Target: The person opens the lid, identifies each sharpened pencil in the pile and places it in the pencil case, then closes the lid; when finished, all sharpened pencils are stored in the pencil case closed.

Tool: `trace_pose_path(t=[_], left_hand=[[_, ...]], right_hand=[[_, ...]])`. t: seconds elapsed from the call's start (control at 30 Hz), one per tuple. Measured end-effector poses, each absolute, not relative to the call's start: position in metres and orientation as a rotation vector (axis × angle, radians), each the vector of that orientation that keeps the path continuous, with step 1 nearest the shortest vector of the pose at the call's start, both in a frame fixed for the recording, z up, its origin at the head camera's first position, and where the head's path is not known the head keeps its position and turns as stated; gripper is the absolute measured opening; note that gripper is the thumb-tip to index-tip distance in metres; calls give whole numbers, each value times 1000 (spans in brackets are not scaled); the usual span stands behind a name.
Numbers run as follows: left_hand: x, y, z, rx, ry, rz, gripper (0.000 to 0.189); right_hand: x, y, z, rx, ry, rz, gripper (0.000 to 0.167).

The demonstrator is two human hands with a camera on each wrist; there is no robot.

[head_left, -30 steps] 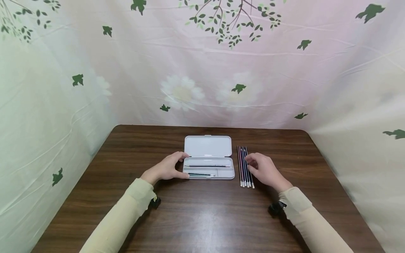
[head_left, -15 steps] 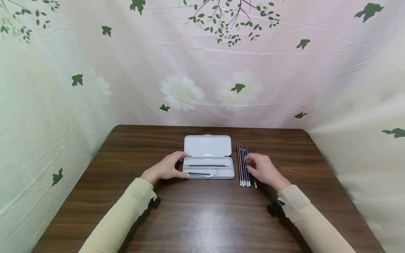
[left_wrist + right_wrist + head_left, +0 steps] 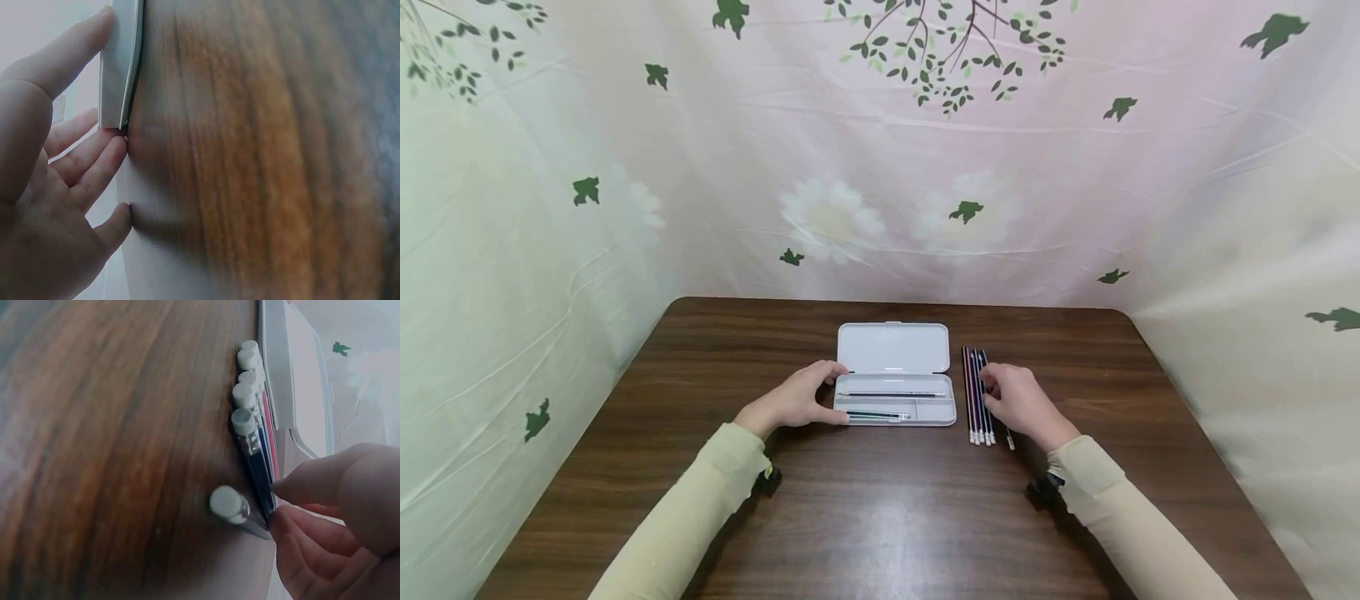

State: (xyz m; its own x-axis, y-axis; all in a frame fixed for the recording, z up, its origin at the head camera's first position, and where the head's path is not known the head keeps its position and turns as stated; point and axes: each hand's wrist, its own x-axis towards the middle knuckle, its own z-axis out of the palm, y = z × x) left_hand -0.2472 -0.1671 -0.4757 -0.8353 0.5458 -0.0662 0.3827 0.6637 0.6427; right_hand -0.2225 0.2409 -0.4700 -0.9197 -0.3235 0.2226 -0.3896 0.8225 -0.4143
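A white pencil case (image 3: 951,408) lies open on the table, its lid folded back. Inside it are a dark pencil (image 3: 891,393) at the back and greenish pencils (image 3: 880,414) in the front compartment. My left hand (image 3: 797,398) holds the case's left end, thumb (image 3: 81,47) at the front side and fingers at the far end. Right of the case, several striped pencils (image 3: 253,447) lie in a row, eraser ends nearest me. My right hand (image 3: 1021,402) has thumb and fingertips pinched at one pencil (image 3: 232,509) set apart from the row; its far part is hidden by the fingers.
The brown wooden table (image 3: 880,517) extends around the case and pencils. Behind it and at both sides hangs a pale cloth (image 3: 880,167) printed with leaves, flowers and birds. Dark wrist devices (image 3: 1045,490) sit below the sleeves.
The outermost pencil's eraser end has swung right, away from the row, and my right hand has shifted slightly left. My left hand and the case stay in place.
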Motion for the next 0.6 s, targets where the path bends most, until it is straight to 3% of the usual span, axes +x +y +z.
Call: trace_pose_path(t=[0.6], left_hand=[[-245, -166, -475, 745, 2621, 945, 82]], right_hand=[[-222, 230, -464, 374, -2966, 548, 23]])
